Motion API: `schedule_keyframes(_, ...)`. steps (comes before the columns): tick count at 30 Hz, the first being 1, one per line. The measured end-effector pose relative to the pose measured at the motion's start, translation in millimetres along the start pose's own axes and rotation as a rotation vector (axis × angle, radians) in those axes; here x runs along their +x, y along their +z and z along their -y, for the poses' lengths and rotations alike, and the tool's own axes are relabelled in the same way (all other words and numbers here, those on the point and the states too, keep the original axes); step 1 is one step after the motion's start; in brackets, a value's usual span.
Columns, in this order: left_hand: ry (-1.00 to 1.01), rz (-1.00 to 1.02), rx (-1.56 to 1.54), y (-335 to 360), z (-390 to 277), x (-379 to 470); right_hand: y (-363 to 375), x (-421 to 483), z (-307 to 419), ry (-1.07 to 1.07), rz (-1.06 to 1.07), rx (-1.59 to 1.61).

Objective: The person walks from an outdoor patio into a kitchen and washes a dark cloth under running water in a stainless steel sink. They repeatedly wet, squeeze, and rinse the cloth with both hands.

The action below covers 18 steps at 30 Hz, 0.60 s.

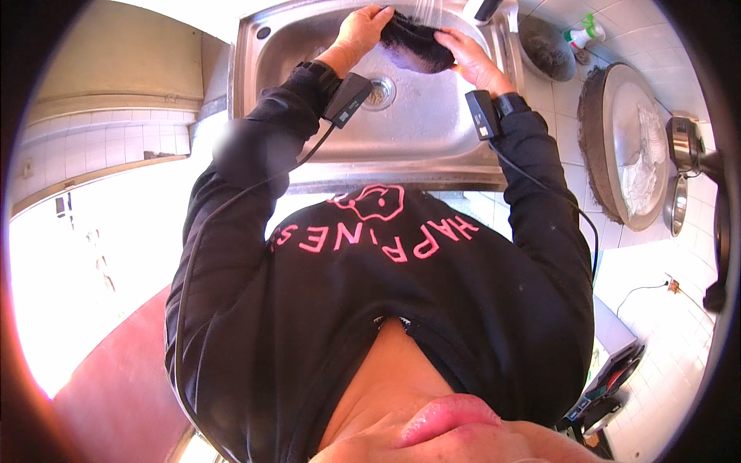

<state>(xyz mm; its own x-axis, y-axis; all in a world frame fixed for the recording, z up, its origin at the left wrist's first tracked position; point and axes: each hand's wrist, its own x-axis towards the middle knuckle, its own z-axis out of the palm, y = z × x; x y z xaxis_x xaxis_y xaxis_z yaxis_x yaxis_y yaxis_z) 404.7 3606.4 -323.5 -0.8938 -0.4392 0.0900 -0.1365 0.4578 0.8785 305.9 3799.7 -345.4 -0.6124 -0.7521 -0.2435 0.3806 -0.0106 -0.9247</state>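
Stretched between my two hands is a dark, wet, fuzzy cloth (pixel 418 46), held above the back of a stainless steel sink (pixel 431 130). My left hand (pixel 362 29) grips its left end, the thumb on top. At the cloth's right end, my right hand (pixel 469 53) has its fingers and thumb closed on the edge. A stream of water (pixel 427 10) falls at the cloth's upper edge from the faucet (pixel 483 10). The sink drain (pixel 378 92) lies below and to the left of the cloth, with small bits in its strainer.
Right of the sink, a metal bowl (pixel 544 49), a white and green bottle (pixel 584 36) and a large round pan or lid (pixel 631 144) are against the tiled wall (pixel 654 37). Black boxes (pixel 349 99) with cables sit at both wrists; the cables run along my sleeves.
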Motion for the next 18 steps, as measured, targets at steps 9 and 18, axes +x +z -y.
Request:
schedule_keyframes(9, 0.259, 0.319, 0.121, -5.3, -52.7, 29.7, -0.1, 10.1, 44.1, -0.343, 0.057, -0.617)
schedule_keyframes(18, 0.473, 0.403, 0.416, -28.4, -78.0, 48.5, 2.6, 32.9, 63.1, -0.25, 0.314, -0.699)
